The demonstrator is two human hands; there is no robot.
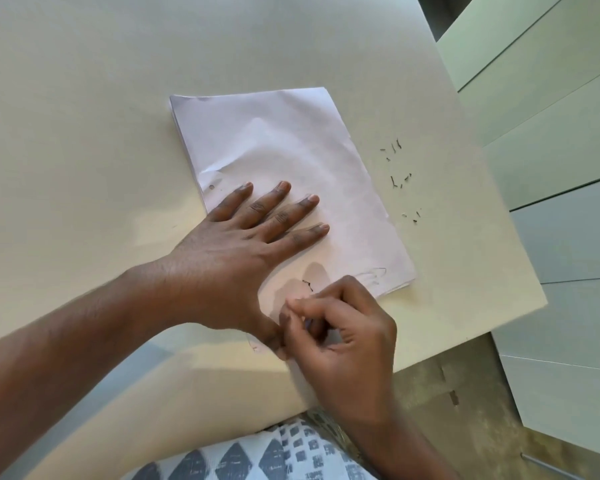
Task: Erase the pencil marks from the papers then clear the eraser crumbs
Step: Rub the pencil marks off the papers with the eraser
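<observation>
Pressing flat on the paper stack (291, 188), the left hand (232, 244) had fingers straight and spread. Right hand (340, 337) curled at the stack's near edge, contents unclear. Eraser crumbs (397, 168) lay on the table (84, 116), right of the stack.

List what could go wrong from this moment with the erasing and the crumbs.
1. The top sheet of the paper stack is already creased; hard rubbing by the right hand near the pencil mark might crumple or tear it.
2. The eraser crumbs lie close to the table edge; a careless sweep may drop them on the floor.
</observation>
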